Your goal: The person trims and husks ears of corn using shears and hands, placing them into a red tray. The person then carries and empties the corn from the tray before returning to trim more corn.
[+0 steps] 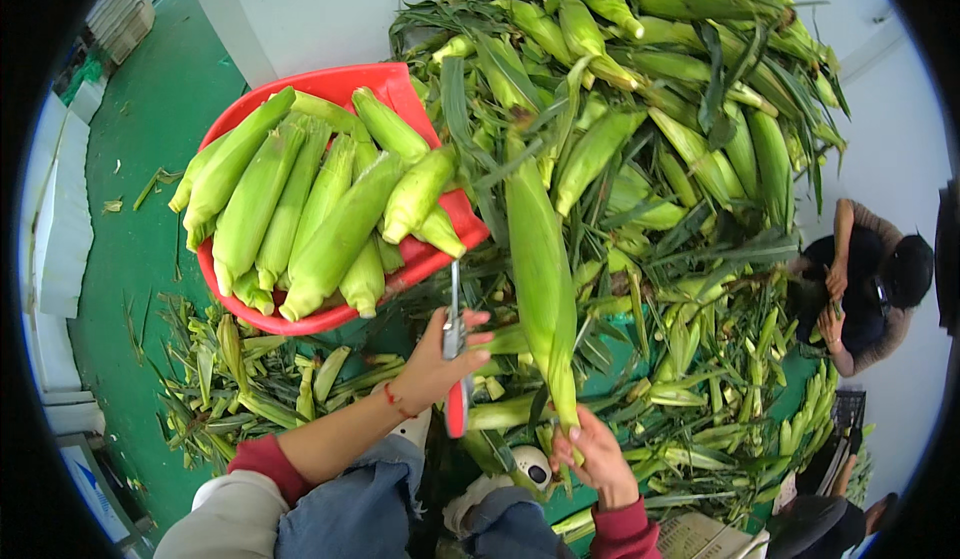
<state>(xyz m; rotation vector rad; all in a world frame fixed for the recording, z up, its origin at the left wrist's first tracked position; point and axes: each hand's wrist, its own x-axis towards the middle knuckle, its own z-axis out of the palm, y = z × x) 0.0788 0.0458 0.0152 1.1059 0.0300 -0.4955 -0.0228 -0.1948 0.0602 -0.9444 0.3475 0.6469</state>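
Observation:
My right hand (592, 450) grips a large green ear of corn (536, 259) by its narrow lower end. The ear is in its husk and points away from me, with dark leaves about its far end. My left hand (439, 360) holds a red-handled metal cutting tool (454, 334), seen almost edge-on with its thin blade pointing away; its exact kind is unclear. Some fingers of that hand are spread past the tool. Just beyond the blade tip lies a red plastic basin (296, 326), heaped with husked-in, trimmed ears of corn (259, 199).
A tall heap of leafy corn (675, 71) rises ahead and right. Cut husks and stalks (247, 379) litter the green floor (135, 221) around my feet. One person (877, 289) sits at the right; another person (825, 521) is partly visible lower right. White boxes (64, 214) line the left.

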